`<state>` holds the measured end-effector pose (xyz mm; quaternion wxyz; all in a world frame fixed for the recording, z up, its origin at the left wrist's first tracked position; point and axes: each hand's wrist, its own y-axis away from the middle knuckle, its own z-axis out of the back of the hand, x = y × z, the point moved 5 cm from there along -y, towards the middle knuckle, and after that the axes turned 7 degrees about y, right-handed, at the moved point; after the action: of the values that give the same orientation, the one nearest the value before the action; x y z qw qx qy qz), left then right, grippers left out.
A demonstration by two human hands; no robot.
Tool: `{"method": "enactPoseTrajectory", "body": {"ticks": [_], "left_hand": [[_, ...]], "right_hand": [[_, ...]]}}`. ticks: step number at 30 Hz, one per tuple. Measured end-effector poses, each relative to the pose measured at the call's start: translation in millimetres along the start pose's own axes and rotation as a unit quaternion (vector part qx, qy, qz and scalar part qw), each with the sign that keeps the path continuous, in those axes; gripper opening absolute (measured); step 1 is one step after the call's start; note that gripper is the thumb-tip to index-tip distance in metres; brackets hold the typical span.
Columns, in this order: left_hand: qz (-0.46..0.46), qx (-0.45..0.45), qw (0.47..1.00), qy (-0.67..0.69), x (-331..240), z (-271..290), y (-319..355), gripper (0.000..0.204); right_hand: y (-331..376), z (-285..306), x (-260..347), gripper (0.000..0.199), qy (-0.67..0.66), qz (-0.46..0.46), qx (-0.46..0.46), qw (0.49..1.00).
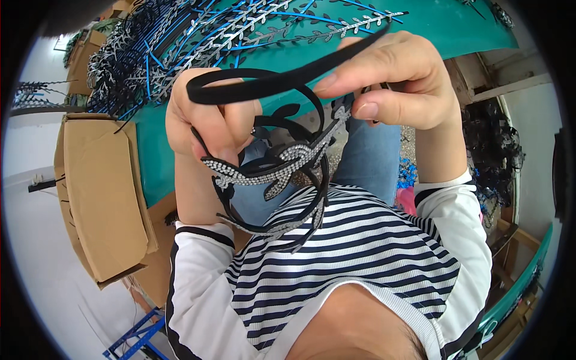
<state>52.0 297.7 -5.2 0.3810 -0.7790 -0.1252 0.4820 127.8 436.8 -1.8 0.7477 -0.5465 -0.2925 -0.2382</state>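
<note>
Now both hands pinch tight: left hand (207,120) grips the rhinestone-leaf black headbands (282,174), right hand (393,81) the plain black plastic headband (264,84); best keep bands aligned, untwisted.

A teal table (456,27) strewn with leaf-shaped trims (252,27) — beside it, a cardboard box (102,192).

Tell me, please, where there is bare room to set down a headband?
Bare teal table shows at the far right, beyond the right hand. The cardboard flap left of the left hand is bare. The far left is crowded with leaf trims.
</note>
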Motion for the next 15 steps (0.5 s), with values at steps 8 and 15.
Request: {"method": "enactPoseTrajectory", "body": {"ticks": [8, 15], "left_hand": [[-0.064, 0.021, 0.995, 0.074, 14, 6, 6, 0.021], [0.039, -0.496, 0.816, -0.295, -19, -1, 33, 0.022]], "right_hand": [[-10, -8, 3, 0.023, 0.008, 0.055, 0.045, 0.997], [0, 5, 2, 0.011, 0.193, -0.199, 0.009, 0.961]]}}
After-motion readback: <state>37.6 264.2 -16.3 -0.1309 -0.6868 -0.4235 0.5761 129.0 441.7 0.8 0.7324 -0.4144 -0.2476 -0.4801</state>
